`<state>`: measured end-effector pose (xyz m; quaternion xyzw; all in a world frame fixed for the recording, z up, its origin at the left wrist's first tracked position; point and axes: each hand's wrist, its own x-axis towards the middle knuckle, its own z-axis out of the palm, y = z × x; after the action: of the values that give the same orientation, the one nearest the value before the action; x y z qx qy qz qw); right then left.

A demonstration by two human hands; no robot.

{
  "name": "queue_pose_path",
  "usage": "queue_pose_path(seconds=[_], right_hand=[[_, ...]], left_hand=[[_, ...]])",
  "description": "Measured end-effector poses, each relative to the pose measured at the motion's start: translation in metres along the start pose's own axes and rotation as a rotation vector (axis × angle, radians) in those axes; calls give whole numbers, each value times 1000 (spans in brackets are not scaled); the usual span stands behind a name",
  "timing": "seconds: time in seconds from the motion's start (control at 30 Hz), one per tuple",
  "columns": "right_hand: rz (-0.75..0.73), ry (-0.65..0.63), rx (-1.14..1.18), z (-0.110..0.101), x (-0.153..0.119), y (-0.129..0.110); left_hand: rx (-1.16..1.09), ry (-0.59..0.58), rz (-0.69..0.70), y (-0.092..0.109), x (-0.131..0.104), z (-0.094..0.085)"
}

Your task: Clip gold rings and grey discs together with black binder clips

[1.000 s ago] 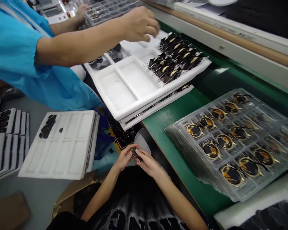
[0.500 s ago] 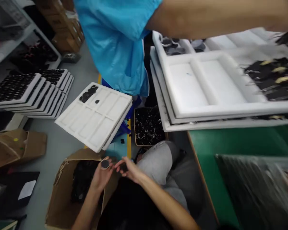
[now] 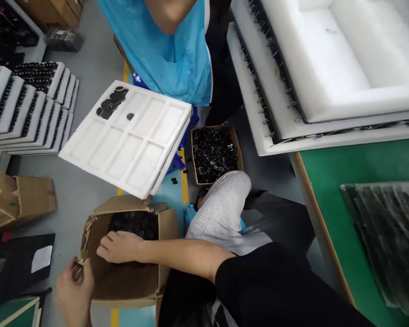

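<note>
My left hand (image 3: pixel 74 288) is closed on a round dark disc (image 3: pixel 77 271), just outside the left wall of an open cardboard box (image 3: pixel 122 290). My right hand (image 3: pixel 121 246) reaches across over the box with its fingers curled. Whatever may be in those fingers is hidden. Behind the right hand, many black round pieces (image 3: pixel 136 223) lie in the box. A white foam tray (image 3: pixel 116 150) with compartments stands beyond it. Several dark discs (image 3: pixel 112 102) fill one compartment of the tray, and a single disc (image 3: pixel 130 116) lies in another.
Stacked white trays (image 3: pixel 327 102) stand on a green table (image 3: pixel 330 168) at right. A smaller box (image 3: pixel 215 154) of black metal-looking pieces sits on the floor. Another person in a blue garment (image 3: pixel 170 59) is close ahead. More trays (image 3: pixel 30 118) are stacked at left.
My hands have parted and moved left: the left to outside the box with the disc, the right over the box, its fingers now curled. The view has shifted, and the other person's arm has drawn back.
</note>
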<state>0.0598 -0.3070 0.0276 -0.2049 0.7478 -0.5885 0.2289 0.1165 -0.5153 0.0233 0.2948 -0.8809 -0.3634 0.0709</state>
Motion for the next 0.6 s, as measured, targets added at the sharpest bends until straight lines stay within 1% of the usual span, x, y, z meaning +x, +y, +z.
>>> queue_pose_path(seconds=[0.07, 0.1, 0.13, 0.17, 0.2, 0.23, 0.27, 0.3, 0.33, 0.37, 0.43, 0.47, 0.5, 0.53, 0.57, 0.6], right_hand=[[110, 124, 128, -15, 2, 12], [171, 191, 200, -25, -4, 21], [229, 261, 267, -37, -15, 32], [284, 337, 334, -50, -32, 43], [334, 422, 400, -63, -56, 52], [372, 524, 454, -74, -86, 59], [397, 628, 499, -82, -122, 62], [403, 737, 533, -86, -162, 60], [403, 854, 555, -85, -204, 52], [401, 970, 589, -80, -245, 40], [395, 1169, 740, -58, -324, 5], [419, 1233, 799, -45, -359, -16], [444, 1288, 840, -32, -391, -39], [491, 1354, 872, -22, -420, -62], [530, 1363, 875, -15, -446, -84], [565, 1402, 831, -14, -470, -107]], left_hand=[[-346, -54, -208, 30, 4, 22], [-508, -109, -276, 49, 3, 38], [-643, -187, -304, 70, -1, 56], [-756, -288, -314, 91, -9, 75], [-849, -413, -287, 114, -21, 96], [-899, -548, -217, 137, -38, 117], [-897, -698, -125, 159, -58, 137], [-863, -851, -10, 180, -80, 155], [-799, -1014, 116, 199, -104, 171], [-719, -1183, 248, 217, -127, 183], [-561, -1509, 495, 250, -169, 198], [-503, -1660, 595, 266, -186, 203], [-479, -1783, 676, 283, -201, 205], [-488, -1874, 748, 301, -214, 207], [-532, -1934, 828, 321, -227, 207], [-605, -1971, 921, 343, -240, 205]])
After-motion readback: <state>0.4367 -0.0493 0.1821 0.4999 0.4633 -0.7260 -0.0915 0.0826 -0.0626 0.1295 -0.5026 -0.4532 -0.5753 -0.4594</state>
